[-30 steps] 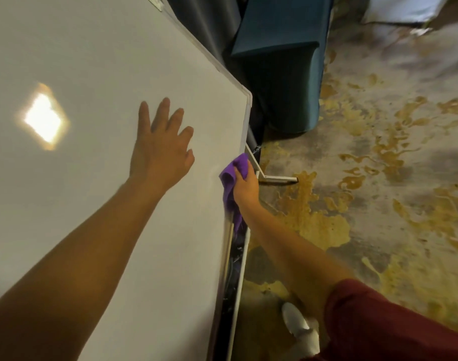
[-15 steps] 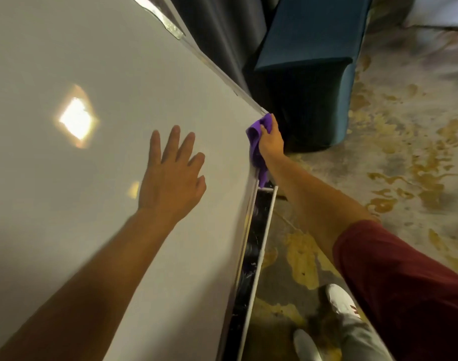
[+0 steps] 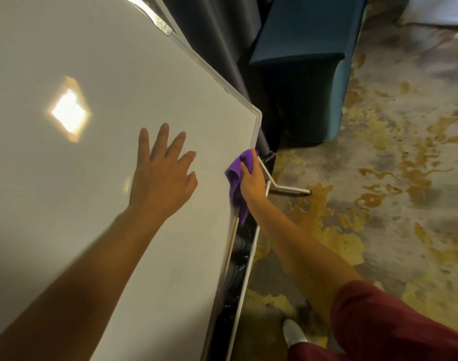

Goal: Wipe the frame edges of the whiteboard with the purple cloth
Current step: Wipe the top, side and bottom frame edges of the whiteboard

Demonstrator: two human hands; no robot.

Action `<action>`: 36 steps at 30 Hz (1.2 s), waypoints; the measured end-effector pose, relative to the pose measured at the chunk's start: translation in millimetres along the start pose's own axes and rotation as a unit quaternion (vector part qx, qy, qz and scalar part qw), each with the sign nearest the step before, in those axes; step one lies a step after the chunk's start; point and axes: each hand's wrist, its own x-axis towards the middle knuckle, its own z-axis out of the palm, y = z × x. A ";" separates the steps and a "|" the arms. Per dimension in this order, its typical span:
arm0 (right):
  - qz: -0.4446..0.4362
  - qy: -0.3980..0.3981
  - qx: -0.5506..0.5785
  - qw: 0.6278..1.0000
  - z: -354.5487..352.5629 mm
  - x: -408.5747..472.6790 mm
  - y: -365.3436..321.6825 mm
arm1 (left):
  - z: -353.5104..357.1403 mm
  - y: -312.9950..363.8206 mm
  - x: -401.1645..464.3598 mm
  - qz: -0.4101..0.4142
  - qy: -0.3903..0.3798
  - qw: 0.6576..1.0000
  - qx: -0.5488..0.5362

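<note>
The whiteboard (image 3: 79, 178) fills the left of the view, its pale metal frame edge (image 3: 256, 131) running down the right side from a rounded corner. My left hand (image 3: 161, 175) lies flat on the board surface with fingers spread. My right hand (image 3: 251, 178) grips the purple cloth (image 3: 235, 183) and presses it against the frame edge a little below the corner. Part of the cloth hangs down along the edge.
A teal upholstered seat (image 3: 306, 69) stands close behind the board's corner. The board's white stand foot (image 3: 287, 190) juts out onto the stained concrete floor (image 3: 392, 178). A marker tray (image 3: 245, 269) runs under the edge. My white shoe (image 3: 294, 332) is at the bottom.
My right hand slid the cloth up to the corner of the frame half a second ago, then back down the edge to where it is now. My left hand stayed flat on the board.
</note>
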 end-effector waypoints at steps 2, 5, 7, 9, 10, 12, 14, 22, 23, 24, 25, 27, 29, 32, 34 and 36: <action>0.007 -0.002 -0.003 1.000 3.1 -19.9 13.4 | -1.6 2.1 -13.6 0.005 -0.006 1.000 -0.020; 0.024 -0.005 0.002 1.000 7.9 -48.2 32.2 | 4.8 10.1 -47.6 0.031 -0.015 0.999 0.001; 0.045 -0.005 0.022 0.999 9.9 -69.6 46.7 | 10.7 13.3 -74.7 0.039 -0.026 0.999 -0.004; 0.059 0.005 0.038 0.998 8.7 -88.5 60.2 | 14.7 18.7 -96.2 0.039 -0.020 0.999 -0.027; 0.058 0.009 0.042 0.997 9.1 -102.5 67.9 | 16.5 21.4 -110.9 0.035 -0.014 0.999 -0.036; 0.057 0.012 0.058 0.997 13.5 -128.8 83.9 | 21.3 25.7 -138.0 0.039 -0.013 0.998 -0.042; 0.063 0.016 0.069 0.996 21.5 -154.2 98.8 | 29.0 27.8 -162.7 0.043 -0.019 0.998 -0.032; 0.091 -0.001 0.101 0.991 29.6 -245.3 144.8 | 33.5 28.2 -258.8 0.031 -0.040 0.999 -0.003; 0.096 -0.002 0.103 0.990 28.4 -254.4 149.0 | 34.3 29.8 -271.7 0.029 -0.043 0.999 -0.005; 0.099 -0.002 0.106 0.989 27.2 -262.9 153.1 | 36.8 31.5 -283.3 0.028 -0.045 0.999 -0.010; 0.104 -0.001 0.109 0.989 27.0 -272.3 157.2 | 40.1 33.4 -293.4 0.028 -0.044 0.999 -0.012; 0.123 -0.003 0.106 0.987 26.2 -296.9 168.4 | 43.0 38.8 -311.7 0.023 -0.040 0.999 -0.016; 0.139 -0.009 0.100 0.985 28.1 -319.8 186.2 | 44.5 44.8 -322.2 0.007 -0.034 0.999 -0.021; 0.177 -0.033 0.092 0.979 24.4 -349.5 207.8 | 47.2 59.4 -338.7 -0.002 -0.023 0.999 -0.022; 0.182 -0.045 0.094 0.978 19.6 -364.4 215.6 | 47.7 64.5 -349.4 0.001 -0.017 1.000 0.002; 0.175 -0.061 0.086 0.979 10.7 -378.0 216.6 | 48.6 72.5 -360.6 -0.009 -0.002 1.000 0.015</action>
